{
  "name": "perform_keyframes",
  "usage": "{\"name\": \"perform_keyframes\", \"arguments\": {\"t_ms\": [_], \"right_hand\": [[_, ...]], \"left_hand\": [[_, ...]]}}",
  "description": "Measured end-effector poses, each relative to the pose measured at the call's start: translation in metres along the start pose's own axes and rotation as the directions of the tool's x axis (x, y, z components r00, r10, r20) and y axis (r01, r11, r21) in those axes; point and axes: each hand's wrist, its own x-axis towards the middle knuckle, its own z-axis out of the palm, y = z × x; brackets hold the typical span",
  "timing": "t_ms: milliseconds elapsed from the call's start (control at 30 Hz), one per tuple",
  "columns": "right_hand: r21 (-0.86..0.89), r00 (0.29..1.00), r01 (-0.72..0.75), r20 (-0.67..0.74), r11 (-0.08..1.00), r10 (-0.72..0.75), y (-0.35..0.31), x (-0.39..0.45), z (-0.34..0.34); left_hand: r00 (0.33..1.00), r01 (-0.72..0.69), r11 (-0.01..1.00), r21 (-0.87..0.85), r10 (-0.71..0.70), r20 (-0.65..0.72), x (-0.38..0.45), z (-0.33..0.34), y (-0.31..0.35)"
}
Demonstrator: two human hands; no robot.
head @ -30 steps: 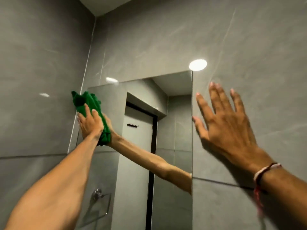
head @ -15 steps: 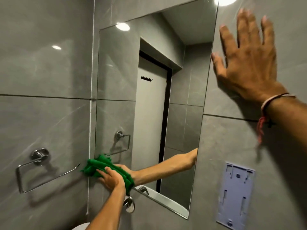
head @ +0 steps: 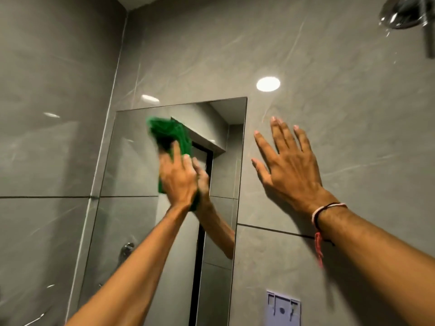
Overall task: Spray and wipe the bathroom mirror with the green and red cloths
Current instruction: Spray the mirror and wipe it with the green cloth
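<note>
A tall frameless mirror (head: 131, 184) hangs on the grey tiled wall. My left hand (head: 179, 180) presses a bunched green cloth (head: 168, 135) flat against the upper middle of the glass; the cloth is motion-blurred. My right hand (head: 289, 168) lies flat on the tiles just right of the mirror's edge, fingers spread, holding nothing, with thread bands on the wrist. No red cloth and no spray bottle are in view.
A chrome shower head (head: 404, 15) juts out at the top right. A pale plastic wall bracket (head: 283, 307) sits low on the tiles right of the mirror. A chrome wall fitting (head: 126, 250) is reflected low in the glass.
My left hand swept the green cloth down the mirror's left edge, then up to the upper middle of the glass. My right hand stayed flat on the wall.
</note>
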Motion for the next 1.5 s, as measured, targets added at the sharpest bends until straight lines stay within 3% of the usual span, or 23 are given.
{"name": "perform_keyframes", "arguments": {"t_ms": [67,133,200,233,267,333,367,400,433,467,533,600,633,767,900,1000,1100,1167,1233,1300,1367,1500], "right_hand": [[-0.006,0.999,-0.046,-0.022,0.999,0.046,0.008,-0.007,-0.002],[0.007,0.994,-0.090,-0.055,0.996,0.090,0.012,-0.015,-0.001],[0.024,0.990,-0.112,-0.078,0.993,0.114,0.012,-0.025,0.000],[0.024,0.989,-0.119,-0.088,0.993,0.121,0.012,-0.028,0.000],[0.028,0.988,-0.127,-0.080,0.991,0.129,0.009,-0.034,0.003],[0.033,0.988,-0.135,-0.071,0.990,0.137,0.004,-0.041,0.005],[0.033,0.989,-0.135,-0.059,0.990,0.136,-0.001,-0.047,0.007],[0.029,0.990,-0.130,-0.051,0.991,0.132,-0.004,-0.050,0.008],[0.034,0.991,-0.131,-0.037,0.991,0.132,-0.008,-0.055,0.010],[0.046,0.989,-0.137,-0.041,0.989,0.139,-0.011,-0.058,0.010],[0.067,0.988,-0.146,-0.049,0.987,0.149,-0.017,-0.060,0.009],[0.076,0.983,-0.164,-0.071,0.983,0.170,-0.020,-0.058,0.007],[0.087,0.980,-0.178,-0.076,0.980,0.185,-0.019,-0.057,0.007],[0.141,0.984,-0.177,-0.002,0.974,0.179,-0.016,-0.057,0.005],[0.209,0.992,-0.125,0.037,0.970,0.120,-0.019,-0.066,-0.007],[0.414,0.997,-0.077,0.032,0.907,0.071,-0.026,-0.089,-0.012],[0.684,0.984,-0.161,0.058,0.712,0.167,-0.033,-0.100,-0.025],[0.802,0.951,-0.288,0.177,0.523,0.252,-0.036,-0.100,-0.038],[0.842,0.907,-0.401,0.308,0.360,0.288,-0.033,-0.094,-0.049],[0.816,0.859,-0.496,0.412,0.295,0.303,-0.025,-0.089,-0.052],[0.810,0.807,-0.562,0.494,0.168,0.322,-0.014,-0.088,-0.056],[0.815,0.736,-0.553,0.575,-0.172,0.358,0.000,-0.108,-0.074]], "left_hand": [[0.930,-0.351,0.936,-0.007,0.350,0.109,-0.021,0.013,0.034],[0.762,-0.633,0.774,0.000,0.622,0.180,-0.052,0.021,0.034],[0.627,-0.766,0.642,0.001,0.748,0.219,-0.080,0.015,0.004],[0.603,-0.785,0.619,-0.001,0.765,0.226,-0.090,0.009,-0.018],[0.623,-0.767,0.641,0.002,0.745,0.240,-0.104,0.000,-0.047],[0.767,-0.624,0.780,0.050,0.599,0.229,-0.129,-0.021,-0.108],[0.870,-0.474,0.876,0.092,0.449,0.205,-0.145,-0.034,-0.142],[0.958,-0.263,0.958,0.117,0.244,0.152,-0.160,-0.046,-0.173],[0.996,-0.001,0.994,0.113,-0.009,0.084,-0.179,-0.058,-0.201],[0.968,0.250,0.964,0.094,-0.252,0.007,-0.194,-0.066,-0.219],[0.776,0.627,0.779,0.019,-0.622,-0.104,-0.226,-0.075,-0.234],[0.637,0.762,0.646,-0.040,-0.759,-0.132,-0.249,-0.071,-0.215],[0.637,0.763,0.644,-0.044,-0.762,-0.115,-0.261,-0.066,-0.196],[0.847,0.527,0.847,0.060,-0.530,0.035,-0.324,-0.045,-0.119],[0.934,0.339,0.940,0.020,-0.340,0.112,-0.318,-0.024,-0.063],[0.988,0.093,0.995,0.029,-0.096,0.124,-0.280,-0.009,-0.027],[0.989,-0.103,0.994,-0.035,0.106,0.102,-0.245,0.005,0.004],[0.970,-0.214,0.972,-0.097,0.223,0.095,-0.229,0.012,0.017],[0.923,-0.339,0.921,-0.193,0.365,0.121,-0.218,0.014,0.027],[0.857,-0.432,0.852,-0.296,0.490,0.158,-0.210,0.013,0.031],[0.814,-0.456,0.805,-0.379,0.549,0.187,-0.207,0.007,0.034],[0.841,-0.385,0.829,-0.405,0.496,0.216,-0.202,-0.014,0.036]]}}
